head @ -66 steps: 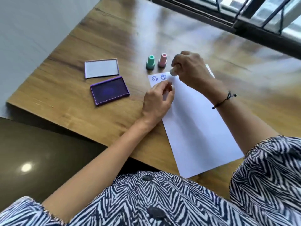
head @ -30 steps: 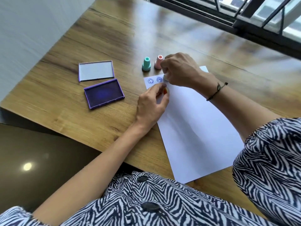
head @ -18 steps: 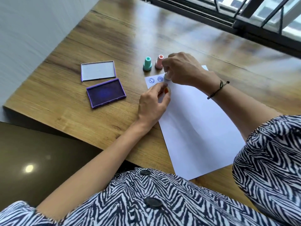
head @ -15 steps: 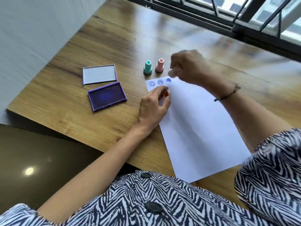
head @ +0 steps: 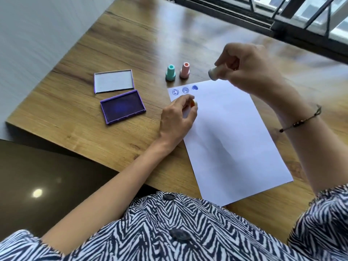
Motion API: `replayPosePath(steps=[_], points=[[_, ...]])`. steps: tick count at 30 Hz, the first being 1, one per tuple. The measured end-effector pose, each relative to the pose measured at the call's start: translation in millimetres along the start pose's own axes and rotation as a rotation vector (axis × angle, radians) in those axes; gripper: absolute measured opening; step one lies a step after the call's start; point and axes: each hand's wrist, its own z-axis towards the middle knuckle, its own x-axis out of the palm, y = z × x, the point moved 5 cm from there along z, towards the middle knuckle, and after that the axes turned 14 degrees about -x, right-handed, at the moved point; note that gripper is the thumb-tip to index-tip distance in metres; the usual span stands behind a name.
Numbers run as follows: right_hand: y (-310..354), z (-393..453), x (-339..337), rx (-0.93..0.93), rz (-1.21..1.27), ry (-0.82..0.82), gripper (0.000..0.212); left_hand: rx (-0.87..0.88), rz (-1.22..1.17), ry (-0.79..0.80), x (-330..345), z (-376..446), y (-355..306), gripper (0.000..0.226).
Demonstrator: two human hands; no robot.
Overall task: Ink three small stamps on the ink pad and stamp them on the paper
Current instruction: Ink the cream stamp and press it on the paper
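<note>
The third stamp (head: 213,73), pale and tilted, hangs above the paper's (head: 231,138) far edge, pinched in the right hand's (head: 248,67) fingers; three prints (head: 185,90) sit in the paper's far left corner, the last a solid blot; the left hand (head: 178,117) pins the sheet, fingers curled, holding nothing I can tell; set it down upright beside the pink stamp (head: 184,70) and green stamp (head: 170,72), near the worktop's (head: 131,44) middle, inked face clear of the paper.
</note>
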Motion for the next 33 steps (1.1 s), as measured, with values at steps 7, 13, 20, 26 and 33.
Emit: replayPosePath(steps=[7,13,20,26,33], points=[[5,-2,10,0.011,0.289,-0.007,0.013,-0.381,-0.614,0.167,-3,7,13,0.018],[16,-11,37,-0.014,0.351,0.009,0.014,-0.443,-0.903,0.235,-5,12,10,0.017],[18,-17,43,0.025,0.268,-0.087,0.007,-0.570,-1.121,0.217,-10,12,10,0.024],[23,-16,42,0.015,0.253,-0.081,0.004,-0.545,-1.116,0.241,-10,10,7,0.015],[24,-17,39,0.021,0.236,-0.097,0.004,-0.468,-0.984,0.271,-12,9,1,0.013]])
